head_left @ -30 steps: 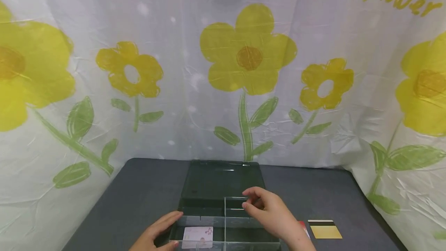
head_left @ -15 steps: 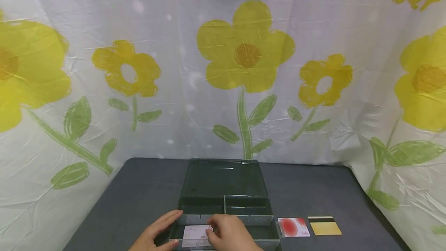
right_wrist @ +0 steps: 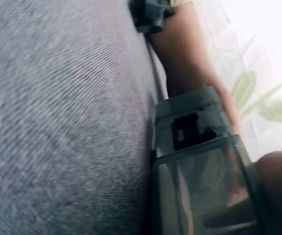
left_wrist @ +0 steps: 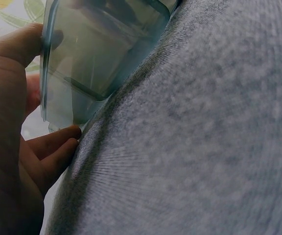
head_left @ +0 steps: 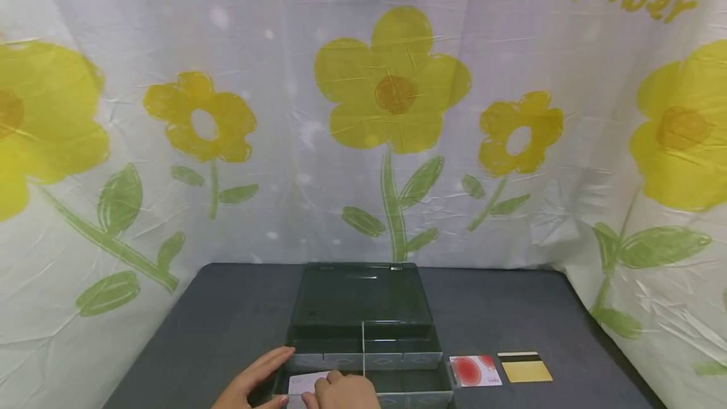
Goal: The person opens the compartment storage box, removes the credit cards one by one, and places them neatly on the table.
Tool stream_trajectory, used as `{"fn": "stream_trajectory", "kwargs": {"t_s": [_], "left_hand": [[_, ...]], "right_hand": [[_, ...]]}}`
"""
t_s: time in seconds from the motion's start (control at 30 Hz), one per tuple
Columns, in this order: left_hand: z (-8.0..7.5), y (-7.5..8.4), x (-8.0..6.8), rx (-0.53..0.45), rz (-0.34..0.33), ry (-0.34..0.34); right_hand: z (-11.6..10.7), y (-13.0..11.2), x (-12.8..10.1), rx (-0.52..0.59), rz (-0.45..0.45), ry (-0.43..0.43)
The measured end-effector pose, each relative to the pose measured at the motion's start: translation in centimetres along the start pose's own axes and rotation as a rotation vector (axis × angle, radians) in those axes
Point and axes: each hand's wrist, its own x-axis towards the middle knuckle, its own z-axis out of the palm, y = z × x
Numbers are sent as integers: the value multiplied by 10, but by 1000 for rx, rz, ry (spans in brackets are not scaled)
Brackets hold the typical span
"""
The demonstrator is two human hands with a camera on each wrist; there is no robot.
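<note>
A dark translucent plastic box (head_left: 417,400) stands with its lid (head_left: 363,295) laid back. My left hand (head_left: 252,380) grips its left side, fingers along the wall and thumb at the front corner. In the left wrist view the left hand's thumb and fingers (left_wrist: 58,144) lie around the box (left_wrist: 89,54). A pale printed card (head_left: 305,382) lies slightly tilted in the front left compartment. My right hand (head_left: 346,391) reaches in over the front wall and pinches the card at its right end, with fingers curled; its fingertips are partly hidden.
Right of the box, a red-and-white card (head_left: 476,371) and a gold card with a black stripe (head_left: 525,368) lie on the dark table (head_left: 483,308). A thin upright divider (head_left: 363,347) splits the box. A flower-printed curtain (head_left: 295,219) hangs behind the table.
My right hand has moved from the box's back right compartment to the front left one, onto the pale card. The card has shifted slightly left and tilted. The left hand stays in place.
</note>
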Motion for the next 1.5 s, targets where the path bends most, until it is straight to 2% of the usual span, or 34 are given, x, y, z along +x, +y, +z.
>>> {"fn": "stream_trajectory", "kwargs": {"t_s": [0.1,0.13,0.2,0.27,0.37,0.47,0.57,0.77,0.87,1.0,1.03,1.17,1.23,1.27,1.47,1.5], "left_hand": [[-1,-1,0,3,3,0],[-1,0,0,12,6,1],[-2,0,-1,11,15,-5],[-3,2,-2,13,22,-7],[-5,3,-1,23,59,-1],[-5,2,2,87,137,37],[-3,2,3,134,178,77],[-2,3,3,148,156,92],[-3,1,4,150,198,83],[-2,0,4,125,212,69],[-2,0,4,106,193,67],[-1,0,3,89,160,63],[-1,1,3,92,151,71],[-1,0,3,113,171,71],[0,-1,4,96,197,73],[0,-1,4,77,180,75]], "right_hand": [[1,5,1,23,-114,39],[1,6,1,40,-138,60],[0,7,-1,114,-158,43],[-2,6,-1,193,-154,13],[-4,5,2,320,-91,-38],[-9,8,8,394,-61,-54],[-13,11,10,488,-40,-47],[-14,16,10,705,1,46],[-10,18,9,733,-29,147],[-5,20,9,757,-87,264],[-5,21,9,786,-98,271],[-6,21,9,1000,-138,201],[-7,21,9,1067,-159,178],[-7,21,9,1082,-165,173],[-7,24,9,864,-170,303],[-7,24,9,824,-166,327]]}}
